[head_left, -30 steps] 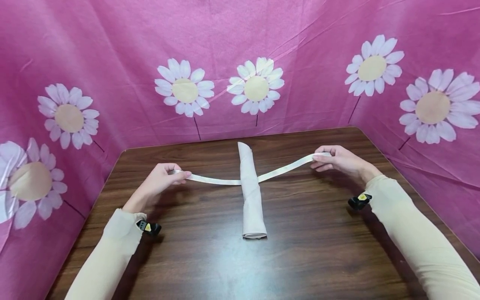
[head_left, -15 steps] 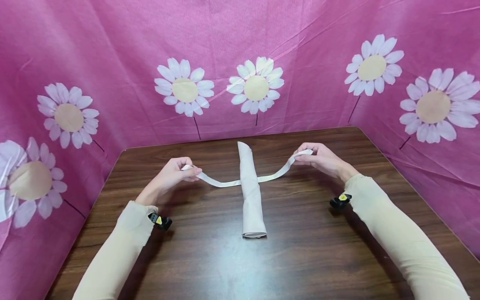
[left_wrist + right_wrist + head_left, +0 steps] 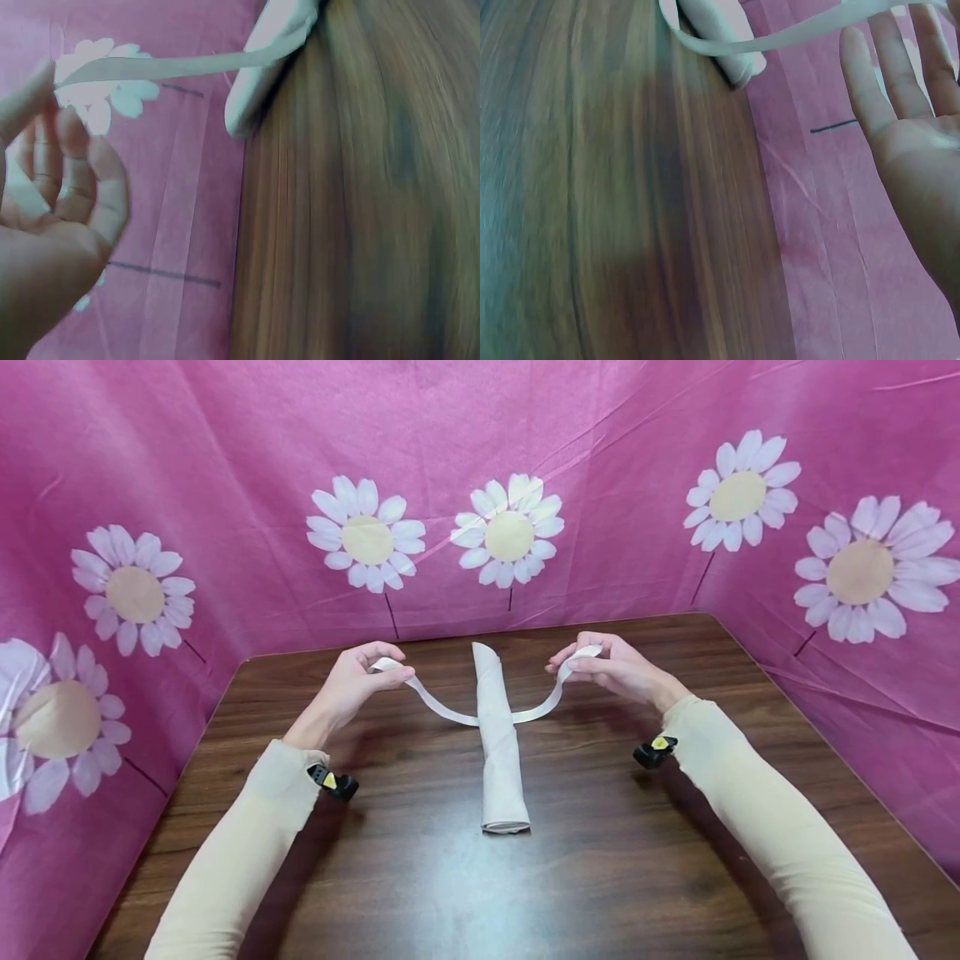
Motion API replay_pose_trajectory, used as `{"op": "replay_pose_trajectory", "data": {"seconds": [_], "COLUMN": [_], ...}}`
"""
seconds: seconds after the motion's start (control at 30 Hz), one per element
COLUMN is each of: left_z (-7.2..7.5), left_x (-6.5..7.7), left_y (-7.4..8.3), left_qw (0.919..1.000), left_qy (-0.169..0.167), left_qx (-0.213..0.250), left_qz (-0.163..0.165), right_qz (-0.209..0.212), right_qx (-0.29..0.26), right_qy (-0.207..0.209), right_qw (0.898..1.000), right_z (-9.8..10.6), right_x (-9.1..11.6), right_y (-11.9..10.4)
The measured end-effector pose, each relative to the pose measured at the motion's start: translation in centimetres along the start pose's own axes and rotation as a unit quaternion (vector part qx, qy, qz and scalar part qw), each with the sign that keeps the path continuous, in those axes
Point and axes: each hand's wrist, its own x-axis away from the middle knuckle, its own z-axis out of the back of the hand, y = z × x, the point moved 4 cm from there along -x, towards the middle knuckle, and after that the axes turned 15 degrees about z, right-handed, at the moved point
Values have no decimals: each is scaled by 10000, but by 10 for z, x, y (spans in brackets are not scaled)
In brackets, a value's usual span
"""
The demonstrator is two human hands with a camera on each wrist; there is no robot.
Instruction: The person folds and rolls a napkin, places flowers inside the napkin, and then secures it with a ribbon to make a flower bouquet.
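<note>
A rolled-up off-white cloth (image 3: 498, 743) lies lengthwise in the middle of the table. Beneath its middle passes a white ribbon (image 3: 442, 711), whose two ends rise in curves on either side. My left hand (image 3: 362, 681) pinches the left end between thumb and fingers, above the table. On the other side my right hand (image 3: 615, 667) pinches the right end at about the same height. In the left wrist view the ribbon (image 3: 165, 69) runs from the thumb to the roll. The right wrist view has the ribbon (image 3: 780, 39) sagging from the fingers, the fingertips partly cut off.
The brown wood-grain table (image 3: 600, 860) reaches back to a pink curtain (image 3: 247, 460) printed with white daisies, which hangs around its back and sides. Black wrist cameras (image 3: 333, 782) sit at both beige sleeves.
Both hands have moved inward toward the roll and upward, holding the ribbon ends. The ribbon has gone from nearly stretched out to a deeper U shape. The cloth roll has stayed in place.
</note>
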Motion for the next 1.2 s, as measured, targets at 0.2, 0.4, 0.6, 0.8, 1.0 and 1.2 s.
{"op": "replay_pose_trajectory", "data": {"seconds": [0.2,0.4,0.6,0.8,1.0,1.2], "left_z": [-23,-45,-49,-51,-56,-62], "left_x": [-3,2,0,-3,-7,-8], "left_y": [-3,-10,-17,-21,-24,-31], "left_qw": [9974,9826,9860,9889,9941,9921], "left_qy": [-663,-1718,-1392,-955,-986,-1165], "left_qx": [123,-668,-919,-1131,-356,301], "left_qz": [-266,-228,-29,-97,-272,-358], "right_qz": [-143,-628,-1034,-1192,-1333,-1432], "right_qx": [-167,253,579,718,886,941], "right_qy": [117,312,646,687,734,766], "right_qw": [9997,9972,9909,9879,9844,9822], "right_z": [-8,-12,-12,-16,-17,-17], "right_x": [-8,-9,-8,-10,-11,-9], "right_y": [7,22,33,37,42,45]}}
